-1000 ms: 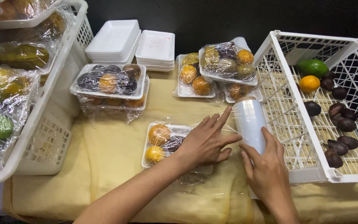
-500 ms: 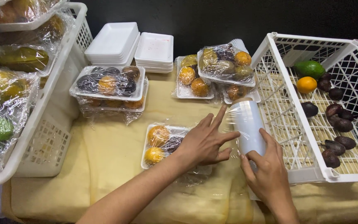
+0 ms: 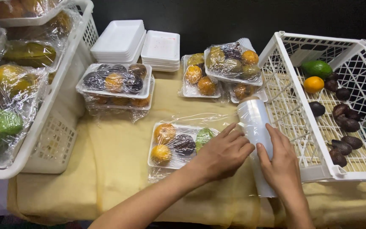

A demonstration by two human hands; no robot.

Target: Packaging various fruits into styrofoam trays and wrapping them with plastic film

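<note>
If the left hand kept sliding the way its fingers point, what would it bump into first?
Probably the roll of cling film: the left hand has its fingertips pointing up and right, almost at the roll already.

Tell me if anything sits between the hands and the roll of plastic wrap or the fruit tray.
Nothing visible does. The right hand already grips the roll of plastic wrap, and the left hand rests on the film at the fruit tray's right end, fingertips touching the roll.
</note>
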